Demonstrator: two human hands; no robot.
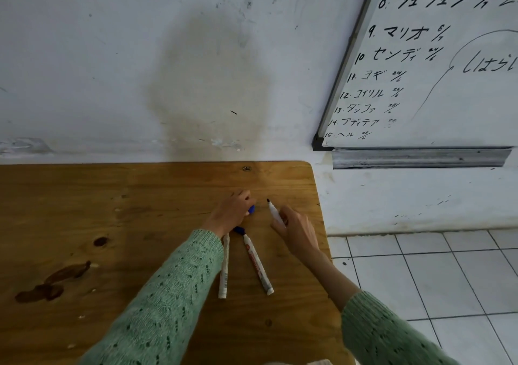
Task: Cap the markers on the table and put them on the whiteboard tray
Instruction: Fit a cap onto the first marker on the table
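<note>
My right hand (295,231) holds an uncapped white marker (273,210) with its dark tip pointing up and away. My left hand (231,213) rests on the wooden table (112,210), its fingers closed on a blue cap (251,209). Two more white markers lie on the table nearer to me: one (224,269) partly under my left wrist, the other (258,265) with red print. A second blue cap (239,230) lies at the tip of the red-printed marker. The grey whiteboard tray (420,158) hangs on the wall at the right, beyond the table's corner.
The whiteboard (448,70) with black writing is mounted above the tray. The table's right edge runs close to my right arm; white floor tiles (448,280) lie beyond it. Dark stains (53,283) mark the table's left part.
</note>
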